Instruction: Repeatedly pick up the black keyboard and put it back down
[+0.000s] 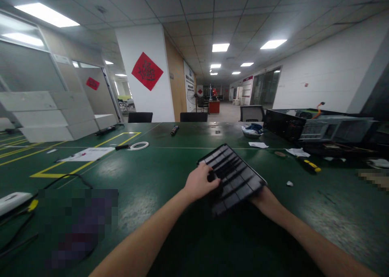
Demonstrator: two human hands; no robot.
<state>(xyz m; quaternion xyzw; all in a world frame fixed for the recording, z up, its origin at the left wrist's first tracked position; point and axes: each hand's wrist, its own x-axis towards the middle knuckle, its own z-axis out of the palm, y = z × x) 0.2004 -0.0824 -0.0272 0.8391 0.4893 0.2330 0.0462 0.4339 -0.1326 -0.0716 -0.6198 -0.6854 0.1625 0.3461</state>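
Observation:
A flat dark panel (240, 175), its face divided into rows of grey rectangular cells, is held tilted above the green table, slightly blurred. At its lower right edge my right hand (261, 196) grips it, with the fingers mostly hidden underneath. My left hand (200, 182) reaches over the panel's left side with curled fingers. Thumb and fingertips close near a dark spot on the cells; what they pinch is too dark to make out.
An open computer case (319, 125) stands at the right, with a yellow-black screwdriver (310, 165) before it. A bowl with blue cloth (254, 129) sits farther back. White cable roll (139, 145), paper sheet (91, 154) and white boxes (45, 113) lie leftward.

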